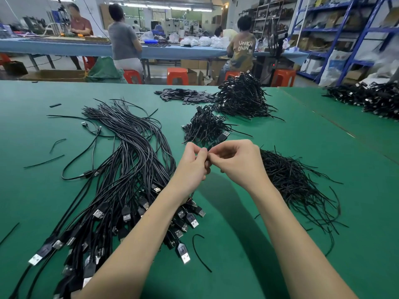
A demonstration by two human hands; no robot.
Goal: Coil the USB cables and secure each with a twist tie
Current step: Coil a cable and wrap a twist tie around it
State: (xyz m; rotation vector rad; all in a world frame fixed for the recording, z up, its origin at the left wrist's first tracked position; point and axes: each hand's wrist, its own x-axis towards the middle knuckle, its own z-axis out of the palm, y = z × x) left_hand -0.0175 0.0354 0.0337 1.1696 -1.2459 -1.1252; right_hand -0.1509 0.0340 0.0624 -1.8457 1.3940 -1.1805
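Observation:
My left hand and my right hand meet above the green table. Together they pinch a small coiled black USB cable, whose plug sticks up beyond my fingers. A black twist tie seems caught between the fingertips, though most of it is hidden. A long bundle of uncoiled USB cables lies to the left, its plugs pointing toward me. A heap of loose black twist ties lies to the right. Just beyond my hands sits a small pile of coiled cables.
A larger heap of coiled cables and a scatter of small black flat pieces lie further back. More cables are piled far right. Stray ties dot the table. Several people sit at a blue bench behind, beside orange stools and shelving.

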